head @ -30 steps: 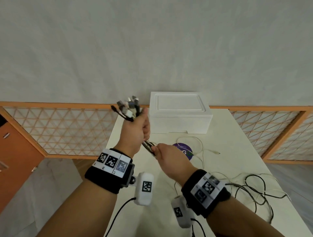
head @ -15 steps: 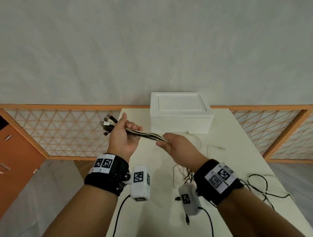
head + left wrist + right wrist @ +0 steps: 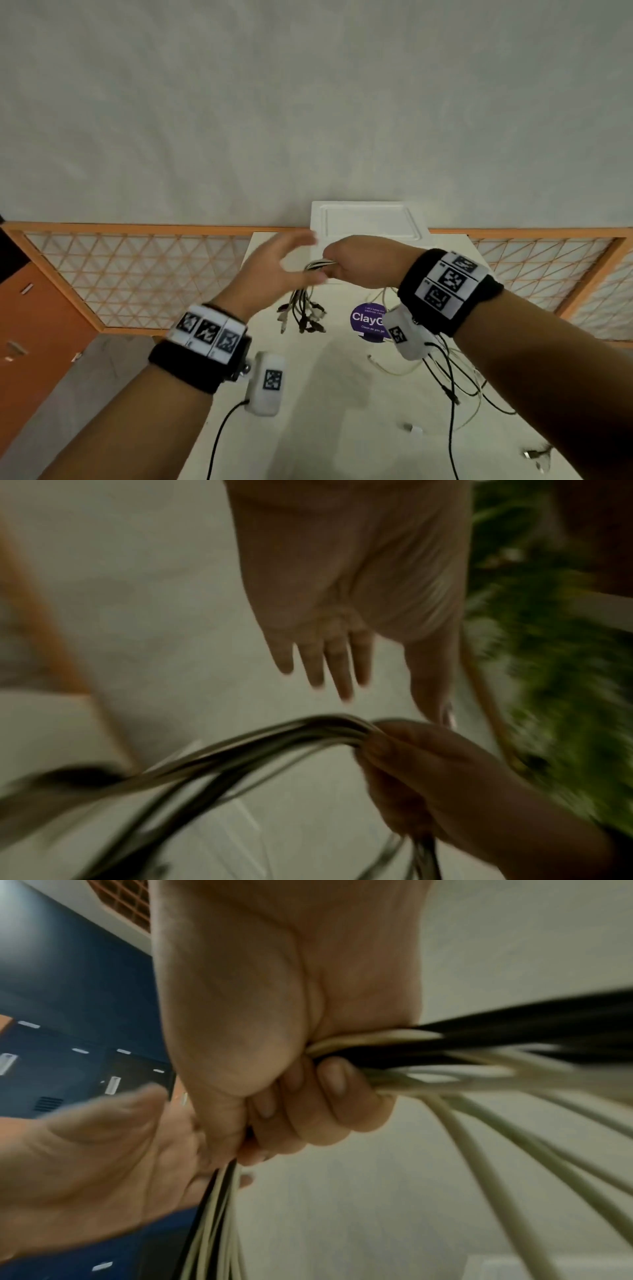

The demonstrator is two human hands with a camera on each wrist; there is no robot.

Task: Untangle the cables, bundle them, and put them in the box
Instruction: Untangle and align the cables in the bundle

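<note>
My right hand (image 3: 356, 262) is fisted round the bundle of black and white cables (image 3: 317, 265), up in the air over the far part of the white table (image 3: 308, 428), just in front of the white foam box (image 3: 368, 219). In the right wrist view my fingers (image 3: 329, 1096) are curled tight over the strands, which leave the fist on both sides. From the left side of my fist the cables droop in a short arc, and their plug ends (image 3: 305, 315) hang loose just above the table top. The rest trail under my right wrist to the loose cables (image 3: 455, 383) lying tangled on the right side of the table, near its right edge.

My left hand (image 3: 274, 267) is just left of the bundle, palm turned toward it, fingers straight and spread, thumb apart, holding nothing. It is blurred in all three views, so I cannot tell whether the fingertips touch the cables.

The box sits closed at the far edge of the table, against the grey wall (image 3: 308, 102). A round purple sticker (image 3: 368, 322) lies on the table below my right hand. The near middle of the table is bare. Left of the table edge the floor drops away, with an orange lattice rail (image 3: 137, 270) running behind.
</note>
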